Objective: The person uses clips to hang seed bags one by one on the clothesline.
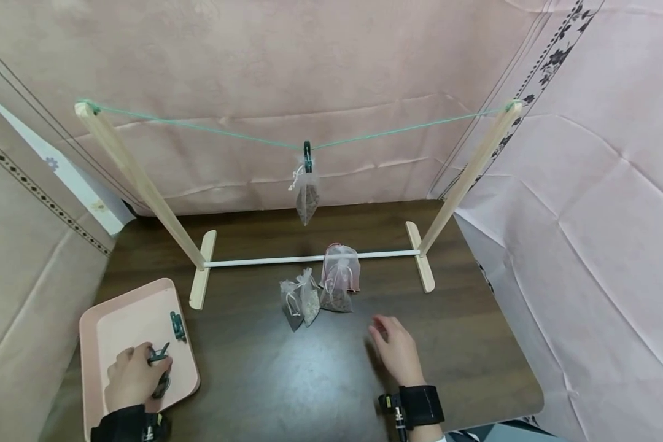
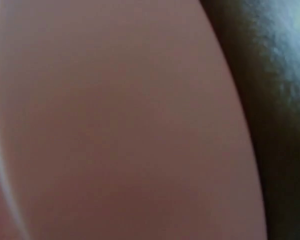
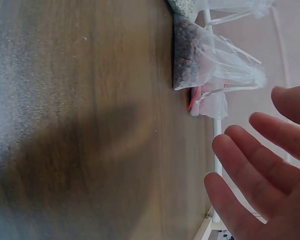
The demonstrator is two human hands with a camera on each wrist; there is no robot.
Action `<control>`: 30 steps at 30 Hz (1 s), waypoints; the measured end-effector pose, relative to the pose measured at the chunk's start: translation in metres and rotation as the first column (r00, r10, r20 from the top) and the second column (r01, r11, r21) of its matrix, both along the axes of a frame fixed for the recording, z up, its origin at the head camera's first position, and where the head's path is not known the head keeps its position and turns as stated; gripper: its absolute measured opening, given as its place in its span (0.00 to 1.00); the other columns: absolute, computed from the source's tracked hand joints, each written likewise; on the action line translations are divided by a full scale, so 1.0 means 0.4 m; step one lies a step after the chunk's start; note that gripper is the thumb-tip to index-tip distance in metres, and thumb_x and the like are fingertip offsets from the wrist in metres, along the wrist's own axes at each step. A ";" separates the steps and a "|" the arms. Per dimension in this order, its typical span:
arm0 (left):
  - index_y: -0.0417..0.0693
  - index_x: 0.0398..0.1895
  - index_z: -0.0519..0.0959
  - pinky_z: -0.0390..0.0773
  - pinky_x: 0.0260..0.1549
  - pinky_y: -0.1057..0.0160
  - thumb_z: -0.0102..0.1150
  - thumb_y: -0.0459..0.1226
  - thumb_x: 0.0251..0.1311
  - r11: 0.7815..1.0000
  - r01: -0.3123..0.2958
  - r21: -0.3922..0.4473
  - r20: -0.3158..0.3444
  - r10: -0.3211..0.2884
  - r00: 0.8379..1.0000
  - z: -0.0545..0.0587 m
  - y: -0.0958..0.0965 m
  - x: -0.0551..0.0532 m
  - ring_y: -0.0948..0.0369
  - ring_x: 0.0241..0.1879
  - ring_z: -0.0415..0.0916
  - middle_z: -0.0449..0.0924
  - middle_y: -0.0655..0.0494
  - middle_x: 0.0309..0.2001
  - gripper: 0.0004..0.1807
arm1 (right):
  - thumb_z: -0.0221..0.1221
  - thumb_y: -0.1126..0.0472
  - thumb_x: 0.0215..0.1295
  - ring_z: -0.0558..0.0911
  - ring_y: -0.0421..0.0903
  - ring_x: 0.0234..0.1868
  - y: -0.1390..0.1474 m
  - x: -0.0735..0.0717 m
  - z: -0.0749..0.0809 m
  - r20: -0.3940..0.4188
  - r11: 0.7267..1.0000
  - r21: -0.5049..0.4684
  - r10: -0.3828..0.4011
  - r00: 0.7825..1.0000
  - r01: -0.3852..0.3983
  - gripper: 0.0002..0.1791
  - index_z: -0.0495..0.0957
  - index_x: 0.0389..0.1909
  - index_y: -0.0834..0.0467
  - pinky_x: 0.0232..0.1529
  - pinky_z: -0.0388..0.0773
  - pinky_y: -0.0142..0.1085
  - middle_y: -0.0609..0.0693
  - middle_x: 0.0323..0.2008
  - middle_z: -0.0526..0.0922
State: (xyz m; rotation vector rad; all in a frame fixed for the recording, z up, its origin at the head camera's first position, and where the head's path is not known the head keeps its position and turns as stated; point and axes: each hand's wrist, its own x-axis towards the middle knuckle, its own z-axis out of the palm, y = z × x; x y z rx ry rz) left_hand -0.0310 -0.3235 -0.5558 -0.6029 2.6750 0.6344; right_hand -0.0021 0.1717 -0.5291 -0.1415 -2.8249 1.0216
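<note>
Left fingers [image 1: 142, 350] curled round clip [image 1: 158, 355]

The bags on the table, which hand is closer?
Right. The right hand is in front and right of the bags, not touching; the left hand is over the tray, farther left.

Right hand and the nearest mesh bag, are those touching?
Apart: the head view shows bare tabletop between the right hand and the nearest mesh bag.

Place: curtained tabletop booth | pink cloth drapes [image 1: 309, 55] on three sides | wood-grain table [image 1: 243, 362]
</note>
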 end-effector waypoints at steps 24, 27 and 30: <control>0.39 0.57 0.63 0.68 0.28 0.48 0.53 0.40 0.57 0.998 0.053 -0.032 -0.086 -0.055 0.995 0.014 -0.010 -0.007 0.46 0.34 0.71 0.69 0.31 0.46 0.26 | 0.55 0.50 0.61 0.76 0.39 0.39 0.004 0.015 -0.023 0.013 1.000 -0.012 0.021 1.000 -0.020 0.15 0.76 0.46 0.51 0.37 0.73 0.39 0.40 0.38 0.76; 0.39 0.61 0.59 0.68 0.31 0.46 0.52 0.43 0.58 1.000 0.007 -0.003 -0.076 -0.007 0.997 0.023 -0.017 -0.005 0.43 0.37 0.72 0.67 0.30 0.51 0.30 | 0.55 0.50 0.61 0.76 0.39 0.39 0.005 0.014 -0.025 0.021 1.000 -0.018 0.020 1.000 -0.020 0.15 0.76 0.46 0.52 0.38 0.73 0.39 0.41 0.38 0.76; 0.37 0.62 0.54 0.69 0.25 0.51 0.52 0.44 0.58 0.997 -0.059 0.052 -0.090 0.064 0.994 0.039 -0.019 0.000 0.47 0.32 0.74 0.72 0.32 0.45 0.34 | 0.55 0.50 0.61 0.76 0.38 0.39 0.009 0.013 -0.029 0.026 1.000 -0.010 0.021 0.999 -0.021 0.15 0.76 0.46 0.52 0.39 0.73 0.39 0.41 0.38 0.76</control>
